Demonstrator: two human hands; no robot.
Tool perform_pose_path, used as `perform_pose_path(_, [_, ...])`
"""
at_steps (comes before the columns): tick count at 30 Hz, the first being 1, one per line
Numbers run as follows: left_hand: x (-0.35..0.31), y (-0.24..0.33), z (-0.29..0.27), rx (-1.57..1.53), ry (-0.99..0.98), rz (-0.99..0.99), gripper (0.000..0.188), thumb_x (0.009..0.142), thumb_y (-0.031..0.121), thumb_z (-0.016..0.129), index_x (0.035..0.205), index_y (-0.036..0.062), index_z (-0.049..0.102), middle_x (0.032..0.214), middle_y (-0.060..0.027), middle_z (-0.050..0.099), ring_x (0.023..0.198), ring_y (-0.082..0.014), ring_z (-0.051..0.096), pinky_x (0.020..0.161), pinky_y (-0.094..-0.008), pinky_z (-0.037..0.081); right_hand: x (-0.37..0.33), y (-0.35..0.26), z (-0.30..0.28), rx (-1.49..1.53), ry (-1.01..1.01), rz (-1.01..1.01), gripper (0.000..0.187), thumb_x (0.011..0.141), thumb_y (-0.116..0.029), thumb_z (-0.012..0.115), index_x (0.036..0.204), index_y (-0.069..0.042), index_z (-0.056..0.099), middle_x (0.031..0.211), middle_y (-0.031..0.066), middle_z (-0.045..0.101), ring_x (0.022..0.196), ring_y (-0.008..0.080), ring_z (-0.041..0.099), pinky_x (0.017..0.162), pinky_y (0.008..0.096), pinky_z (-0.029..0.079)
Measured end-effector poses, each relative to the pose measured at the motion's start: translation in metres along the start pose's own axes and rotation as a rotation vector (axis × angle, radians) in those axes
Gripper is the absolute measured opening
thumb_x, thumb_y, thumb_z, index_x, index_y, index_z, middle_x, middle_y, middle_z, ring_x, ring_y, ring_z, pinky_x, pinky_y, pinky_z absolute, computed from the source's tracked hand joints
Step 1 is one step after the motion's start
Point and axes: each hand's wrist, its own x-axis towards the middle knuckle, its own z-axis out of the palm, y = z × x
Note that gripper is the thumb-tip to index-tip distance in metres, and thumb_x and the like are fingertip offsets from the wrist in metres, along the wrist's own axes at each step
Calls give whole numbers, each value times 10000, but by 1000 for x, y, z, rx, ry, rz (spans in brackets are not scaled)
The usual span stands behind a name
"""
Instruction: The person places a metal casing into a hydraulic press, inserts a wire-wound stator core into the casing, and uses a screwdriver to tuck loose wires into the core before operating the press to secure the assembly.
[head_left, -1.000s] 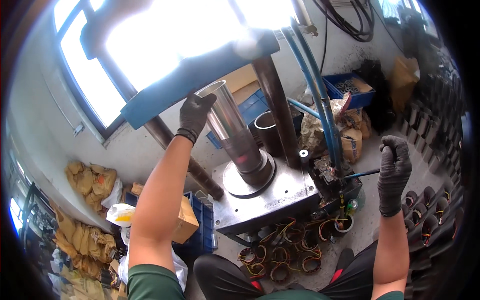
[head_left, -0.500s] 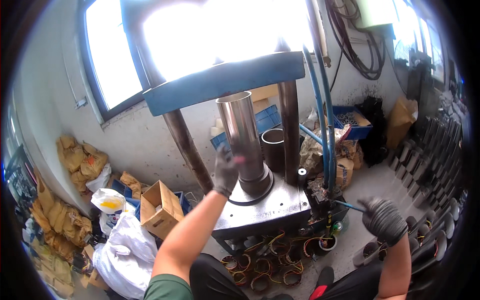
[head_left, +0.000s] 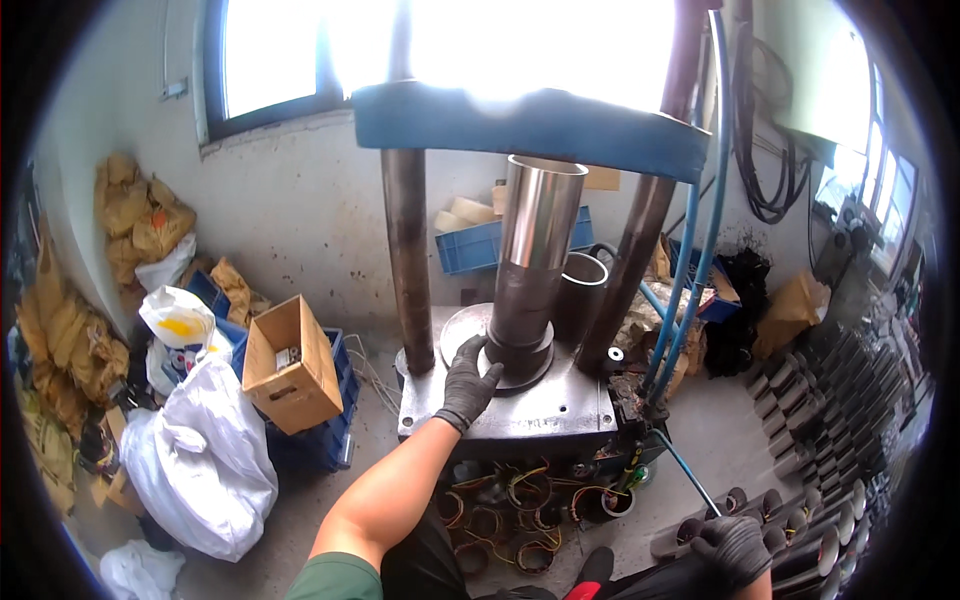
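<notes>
A tall metal tube (head_left: 535,225), shiny above and dark below, stands upright on the bed (head_left: 545,425) of a blue-topped press, beneath its crossbeam (head_left: 530,125). Round plates (head_left: 460,322) lie around the tube's foot. My left hand (head_left: 467,390), in a dark glove, is at the near left of that foot, fingers and thumb apart; it holds nothing, and whether the fingertips touch the plates I cannot tell. Down at the lower right, my gloved right hand (head_left: 733,550) is closed round the end of a blue lever (head_left: 685,470) that slopes down from the press's side.
Behind the tube stands a wider dark cylinder (head_left: 580,290). Wired ring-shaped coils (head_left: 530,490) lie under the press. To the left are a cardboard box (head_left: 292,370) and a white sack (head_left: 205,465). Rows of metal tubes (head_left: 815,440) cover the floor at right.
My left hand has moved down from the tube's side to its foot. My right hand has lowered, and the lever now slopes more steeply. The view has also shifted.
</notes>
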Motion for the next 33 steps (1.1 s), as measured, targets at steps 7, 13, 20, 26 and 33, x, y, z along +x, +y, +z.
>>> perform_pose_path(7, [15, 19, -3, -50, -70, -44, 739, 918, 215, 788, 1553, 32, 455, 1586, -229, 479, 1501, -376, 440, 1259, -440, 360, 6, -21, -8, 102, -119, 321, 279, 937, -167, 827, 1128, 26, 765, 1022, 176, 790, 920, 262, 745, 831, 384, 587])
perform_pose_path(13, [24, 6, 9, -234, -111, -50, 778, 881, 170, 798, 1556, 11, 445, 1567, -232, 502, 1452, -402, 485, 1239, -447, 397, -4, 6, 21, 281, 201, 158, 187, 901, -178, 843, 989, -29, 771, 852, 176, 739, 751, 314, 697, 710, 423, 549])
perform_pose_path(20, [22, 18, 3, -83, -130, -78, 781, 884, 205, 791, 1560, 23, 445, 1565, -231, 508, 1436, -402, 501, 1228, -453, 410, -4, -6, 6, 238, 112, 184, 155, 911, -152, 821, 949, -27, 739, 828, 185, 711, 749, 309, 679, 703, 423, 528])
perform_pose_path(26, [19, 17, 3, -46, -151, -99, 785, 880, 204, 798, 1561, 29, 448, 1566, -228, 511, 1442, -395, 500, 1237, -449, 400, -5, 1, 11, 218, 120, 175, 144, 925, -149, 810, 938, -29, 732, 819, 185, 700, 732, 306, 660, 701, 417, 519])
perform_pose_path(33, [19, 14, 2, -58, -176, -97, 785, 893, 179, 789, 1569, 9, 428, 1545, -244, 520, 1442, -391, 506, 1231, -430, 401, 2, -17, 6, 195, 172, 231, 178, 844, -175, 785, 804, -14, 718, 746, 191, 672, 682, 346, 661, 658, 437, 527])
